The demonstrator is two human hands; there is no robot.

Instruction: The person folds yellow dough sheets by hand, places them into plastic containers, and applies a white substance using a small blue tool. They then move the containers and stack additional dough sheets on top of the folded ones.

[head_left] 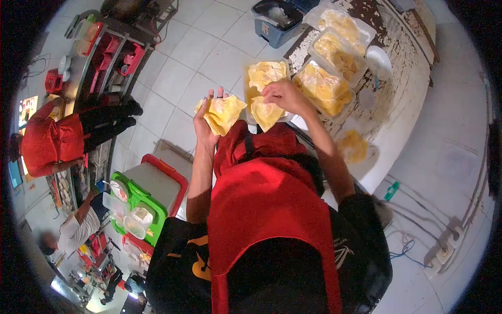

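Note:
Several thin yellow sheets [224,114], folded and dusted white, lie in my left hand [205,123], whose fingertips show behind them. My right hand [285,98] pinches the top of another yellow sheet [265,113], which hangs over the near part of a clear plastic container [249,97]. More yellow sheets [267,73] fill the far part of that container. To its right, on the worn white table, stand a container of yellow pieces [324,90] and two more behind it.
A white bowl [379,62] and loose yellow pieces [353,146] are on the table [402,104]. A blue-grey bin [277,23] stands beyond. At left are a green-lidded box [162,212], shelves [99,63], a person in red [52,138] and other people.

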